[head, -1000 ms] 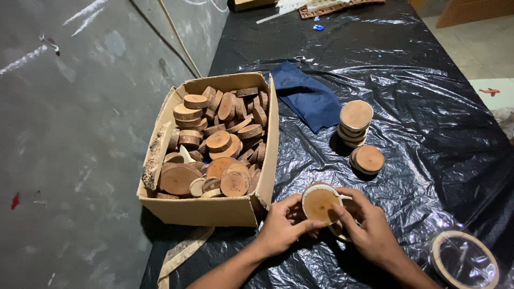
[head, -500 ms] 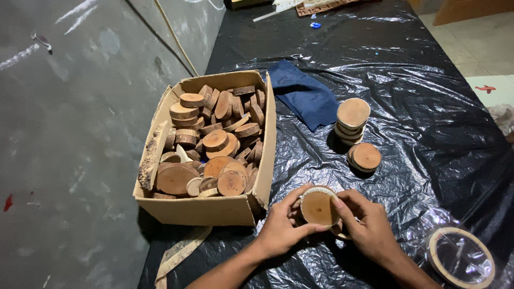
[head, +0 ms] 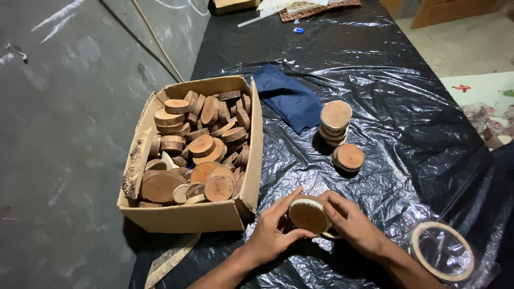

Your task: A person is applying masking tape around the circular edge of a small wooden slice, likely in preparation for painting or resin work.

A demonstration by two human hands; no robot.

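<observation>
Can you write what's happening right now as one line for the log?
left hand: holds round wooden slice | right hand: holds same slice | nearby: open cardboard box of wood slices, two short slice stacks, tape roll, black plastic sheet

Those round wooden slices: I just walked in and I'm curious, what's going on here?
A person holds one round wooden slice between the left hand and right hand over the black plastic sheet. A brown cardboard box of slices sits left; two small stacks of slices stand beyond, beside a blue cloth.

Round wooden slice [head: 309,216] — pale-rimmed, brown-faced, tilted up — just above the black plastic sheet [head: 407,123].
</observation>
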